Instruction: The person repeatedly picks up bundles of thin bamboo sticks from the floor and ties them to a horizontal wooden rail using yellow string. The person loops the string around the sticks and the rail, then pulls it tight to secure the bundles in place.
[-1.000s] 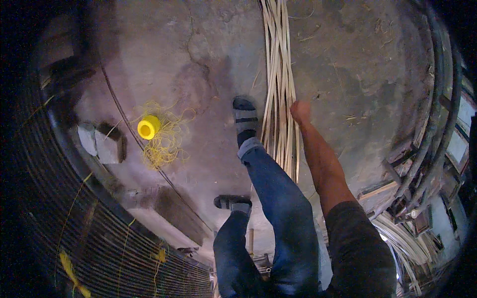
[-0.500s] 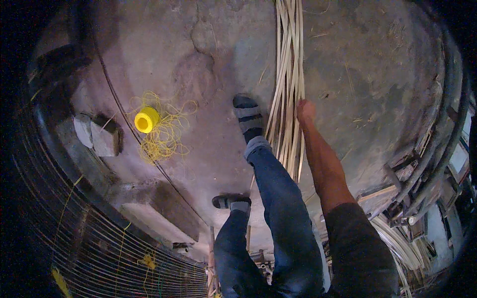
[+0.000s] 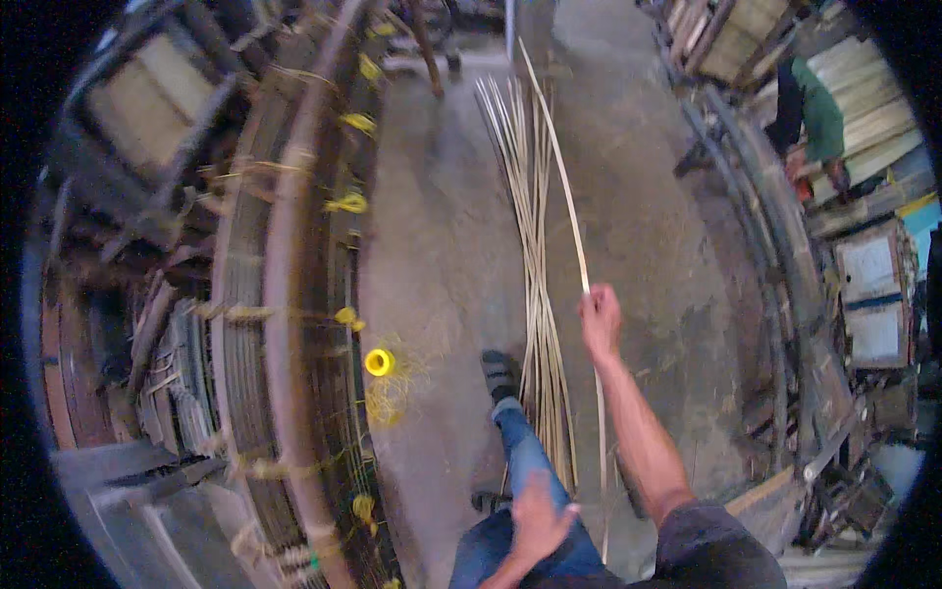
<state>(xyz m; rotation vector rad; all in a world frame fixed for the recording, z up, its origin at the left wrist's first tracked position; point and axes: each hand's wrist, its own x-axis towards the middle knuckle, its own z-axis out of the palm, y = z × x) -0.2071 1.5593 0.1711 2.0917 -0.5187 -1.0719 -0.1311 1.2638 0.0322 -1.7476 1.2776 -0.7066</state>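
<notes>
My right hand (image 3: 601,319) is closed around one long, pale, thin strip (image 3: 570,211), which looks like split bamboo or wood. The strip runs lengthwise, curving away ahead of the hand and trailing back past my forearm. Just left of it, a loose bundle of similar strips (image 3: 533,245) lies on the concrete floor, crossing in the middle and fanned at the far end. My left hand (image 3: 538,520) is in front of my jeans, somewhat blurred, with fingers stretched out, thumb apart and nothing in it.
A yellow spool of twine (image 3: 379,362) sits on the floor at left with loose loops (image 3: 388,398) beside it. Along the left runs a long brown pole (image 3: 294,245) with yellow ties. Dark pipes (image 3: 741,216) line the right side, where another person in green (image 3: 819,113) is bent over.
My right hand has lifted from the bundle's edge with a single strip in it. My left hand has come into view. The view has tilted up to show more of the room.
</notes>
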